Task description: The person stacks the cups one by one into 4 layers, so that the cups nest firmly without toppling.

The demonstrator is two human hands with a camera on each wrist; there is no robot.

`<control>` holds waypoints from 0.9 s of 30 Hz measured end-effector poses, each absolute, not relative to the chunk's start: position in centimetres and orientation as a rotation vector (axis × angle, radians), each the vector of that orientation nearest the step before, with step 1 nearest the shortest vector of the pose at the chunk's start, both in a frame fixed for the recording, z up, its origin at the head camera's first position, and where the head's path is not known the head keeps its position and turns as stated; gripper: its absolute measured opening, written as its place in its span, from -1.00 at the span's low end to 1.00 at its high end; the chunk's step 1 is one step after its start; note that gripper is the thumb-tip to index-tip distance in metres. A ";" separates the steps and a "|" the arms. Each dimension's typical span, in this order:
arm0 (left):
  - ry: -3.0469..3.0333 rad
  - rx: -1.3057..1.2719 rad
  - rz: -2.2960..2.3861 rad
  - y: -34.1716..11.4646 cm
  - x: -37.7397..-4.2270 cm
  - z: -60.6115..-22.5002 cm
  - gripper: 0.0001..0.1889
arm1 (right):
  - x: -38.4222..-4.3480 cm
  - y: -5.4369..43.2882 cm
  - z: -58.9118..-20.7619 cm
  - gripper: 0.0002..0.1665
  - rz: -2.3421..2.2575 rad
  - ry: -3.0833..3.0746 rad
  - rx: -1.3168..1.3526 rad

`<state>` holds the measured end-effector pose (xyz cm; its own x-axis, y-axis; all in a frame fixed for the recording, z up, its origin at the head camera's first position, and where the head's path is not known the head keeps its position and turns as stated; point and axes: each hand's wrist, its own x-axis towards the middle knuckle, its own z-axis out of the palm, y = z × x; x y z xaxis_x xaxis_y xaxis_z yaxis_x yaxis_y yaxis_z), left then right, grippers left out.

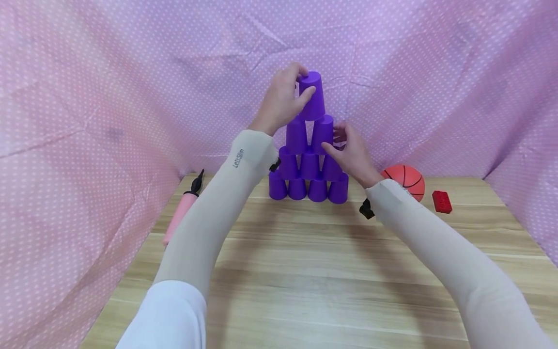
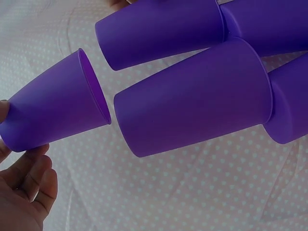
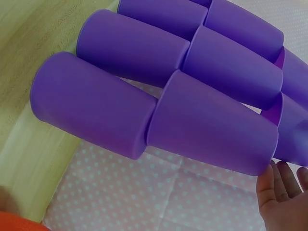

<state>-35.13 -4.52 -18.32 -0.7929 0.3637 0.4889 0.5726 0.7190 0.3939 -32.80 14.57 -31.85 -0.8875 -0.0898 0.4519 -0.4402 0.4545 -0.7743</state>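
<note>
Purple cups stand upside down in a stacked pyramid, its bottom row (image 1: pixel 318 191) on the wooden table. At the top, my left hand (image 1: pixel 282 99) holds a single purple cup (image 1: pixel 313 104) between thumb and fingers near its closed end. A gap separates the rim of that held cup (image 2: pixel 57 103) from the nearest stacked cup (image 2: pixel 192 98) in the left wrist view. My right hand (image 1: pixel 354 154) is beside the right cup (image 1: pixel 323 133) of the upper pair, thumb in front and fingers loosely bent along its side. Firm contact there is unclear.
An orange-red ball (image 1: pixel 405 179) with black lines sits right of the pyramid, partly behind my right forearm. Farther right lies a red block (image 1: pixel 442 201). A pink hand pump (image 1: pixel 180 215) with a black nozzle lies at left. Pink dotted cloth (image 1: pixel 183 72) surrounds the table.
</note>
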 end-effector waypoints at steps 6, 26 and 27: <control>-2.533 -0.764 -0.720 -4.1 -35.2 -18.4 -0.63 | -32.7 14.5 -31.9 -0.39 1.402 -2.355 0.441; -2.584 -0.691 -0.741 -4.2 -35.4 -18.7 -0.63 | -32.7 14.6 -31.8 -0.44 1.378 -2.392 0.457; -2.585 -0.691 -0.733 -4.2 -35.4 -18.8 -0.63 | -32.7 14.6 -31.8 -0.44 1.378 -2.391 0.457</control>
